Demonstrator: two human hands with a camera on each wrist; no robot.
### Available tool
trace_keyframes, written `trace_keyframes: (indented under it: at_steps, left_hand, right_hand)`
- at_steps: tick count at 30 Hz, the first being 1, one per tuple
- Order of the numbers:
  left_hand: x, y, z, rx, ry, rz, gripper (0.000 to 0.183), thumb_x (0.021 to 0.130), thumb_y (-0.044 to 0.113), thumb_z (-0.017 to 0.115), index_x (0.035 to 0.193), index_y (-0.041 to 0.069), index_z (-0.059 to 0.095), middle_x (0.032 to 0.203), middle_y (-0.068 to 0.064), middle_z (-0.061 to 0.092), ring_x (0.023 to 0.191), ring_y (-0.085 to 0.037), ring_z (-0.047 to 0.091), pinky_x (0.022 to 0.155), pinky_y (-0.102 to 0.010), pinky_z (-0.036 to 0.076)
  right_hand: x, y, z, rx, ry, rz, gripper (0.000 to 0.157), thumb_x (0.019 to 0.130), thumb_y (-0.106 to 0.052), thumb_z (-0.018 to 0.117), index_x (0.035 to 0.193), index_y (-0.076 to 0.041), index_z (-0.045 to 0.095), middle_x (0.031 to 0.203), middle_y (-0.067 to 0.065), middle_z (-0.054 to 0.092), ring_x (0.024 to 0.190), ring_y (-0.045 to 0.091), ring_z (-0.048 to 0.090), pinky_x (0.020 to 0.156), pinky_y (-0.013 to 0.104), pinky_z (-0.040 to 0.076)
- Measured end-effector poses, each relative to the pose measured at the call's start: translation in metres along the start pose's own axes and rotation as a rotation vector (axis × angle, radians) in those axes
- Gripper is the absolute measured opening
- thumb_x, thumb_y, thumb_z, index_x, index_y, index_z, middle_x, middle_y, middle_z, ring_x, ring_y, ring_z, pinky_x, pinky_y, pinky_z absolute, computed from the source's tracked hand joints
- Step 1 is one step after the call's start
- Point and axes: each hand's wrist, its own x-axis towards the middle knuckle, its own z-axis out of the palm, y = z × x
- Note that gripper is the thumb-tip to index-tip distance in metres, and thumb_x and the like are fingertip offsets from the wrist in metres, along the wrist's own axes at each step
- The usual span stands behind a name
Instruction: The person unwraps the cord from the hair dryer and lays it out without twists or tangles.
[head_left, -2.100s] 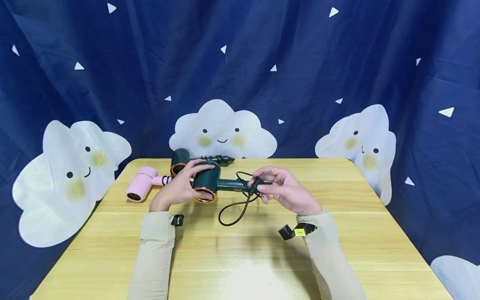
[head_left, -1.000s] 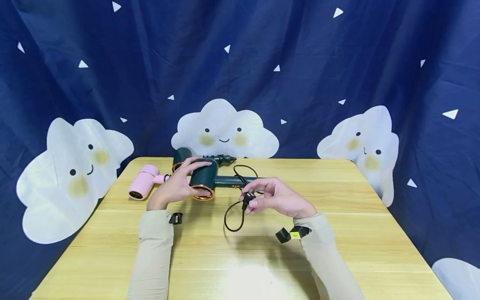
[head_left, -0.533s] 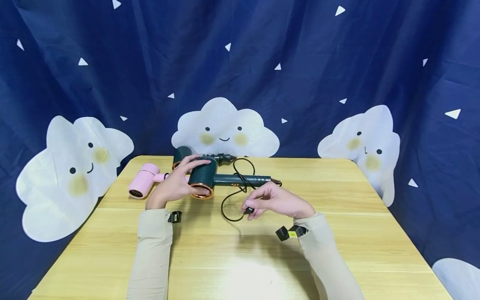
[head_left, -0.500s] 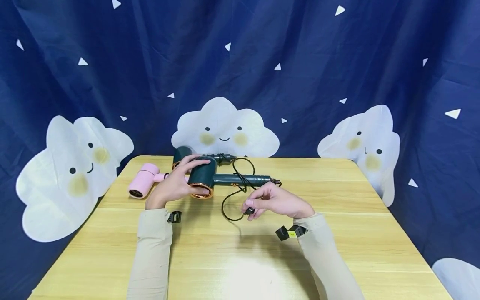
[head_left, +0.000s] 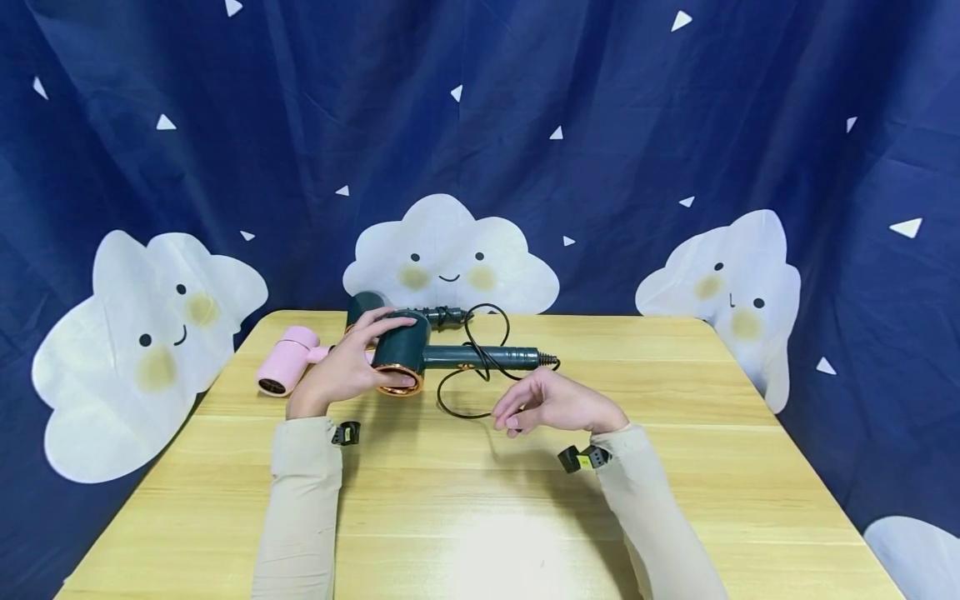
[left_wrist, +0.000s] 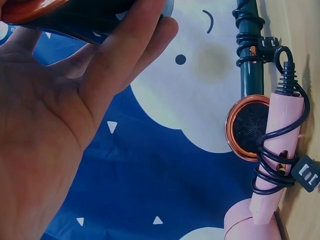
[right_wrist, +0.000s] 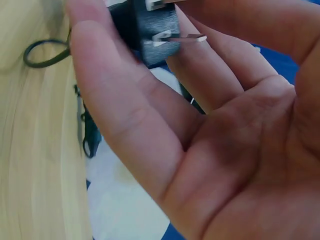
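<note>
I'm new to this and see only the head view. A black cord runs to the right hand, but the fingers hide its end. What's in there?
Observer: The right wrist view shows it: the right hand holds a black plug.

Visitor: Oh! And the left hand blocks part of the pink hair dryer. What am I missing?

Observer: In the left wrist view, another plug sits beside its handle.
</note>
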Motion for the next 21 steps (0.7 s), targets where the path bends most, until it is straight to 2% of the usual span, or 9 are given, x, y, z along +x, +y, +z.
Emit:
trace_keyframes:
  at_steps: [3,7,10,13,15,21]
  left_hand:
    - [0.0,0.0,-0.001,-0.008,-0.003,0.003,0.091,0.073,0.026,0.096,0.15,0.04,0.05,0.168,-0.005,0.022,0.135,-0.043,0.05,0.107,-0.06,0.045]
    - [0.0,-0.002,-0.001,-0.014,0.007,0.017,0.092,0.073,0.024,0.096,0.151,0.035,0.051,0.168,-0.007,0.023,0.132,-0.043,0.052,0.107,-0.06,0.045]
    - [0.0,-0.003,-0.002,-0.019,0.016,0.024,0.091,0.072,0.023,0.097,0.151,0.033,0.051,0.167,-0.009,0.024,0.133,-0.043,0.05,0.107,-0.06,0.045]
    - [0.0,-0.003,-0.003,-0.026,0.014,0.022,0.091,0.072,0.022,0.096,0.151,0.033,0.051,0.168,-0.009,0.024,0.133,-0.043,0.049,0.107,-0.06,0.046]
    - [-0.001,-0.003,-0.003,-0.028,0.013,0.021,0.091,0.073,0.022,0.096,0.151,0.033,0.051,0.167,-0.009,0.024,0.133,-0.044,0.049,0.107,-0.06,0.046]
    - [-0.002,-0.002,-0.003,-0.022,0.019,0.01,0.091,0.073,0.024,0.096,0.15,0.036,0.051,0.167,-0.005,0.025,0.134,-0.043,0.049,0.108,-0.059,0.045]
  right_hand:
    - [0.0,0.004,-0.002,-0.015,-0.008,0.01,0.031,0.089,0.014,0.064,0.117,0.006,0.072,0.113,0.031,0.073,0.094,0.018,0.073,0.09,0.044,0.062]
    - [0.0,0.01,-0.006,-0.02,-0.001,0.008,0.03,0.089,0.014,0.065,0.116,0.005,0.073,0.114,0.036,0.07,0.1,0.035,0.073,0.09,0.045,0.061]
    - [-0.001,0.016,-0.009,-0.027,0.028,0.021,0.027,0.089,0.013,0.066,0.113,0.004,0.074,0.112,0.038,0.069,0.104,0.043,0.071,0.089,0.041,0.061]
    - [-0.002,0.021,-0.013,-0.027,0.064,0.044,0.022,0.089,0.012,0.068,0.109,0.004,0.074,0.11,0.037,0.07,0.102,0.04,0.072,0.087,0.032,0.061]
    - [-0.003,0.024,-0.015,-0.015,0.082,0.055,0.02,0.088,0.012,0.068,0.107,0.006,0.074,0.109,0.038,0.07,0.099,0.037,0.074,0.086,0.03,0.061]
    - [-0.004,0.035,-0.02,0.013,0.106,0.053,0.022,0.085,0.018,0.066,0.107,0.02,0.065,0.106,0.039,0.067,0.094,0.032,0.073,0.09,0.039,0.061]
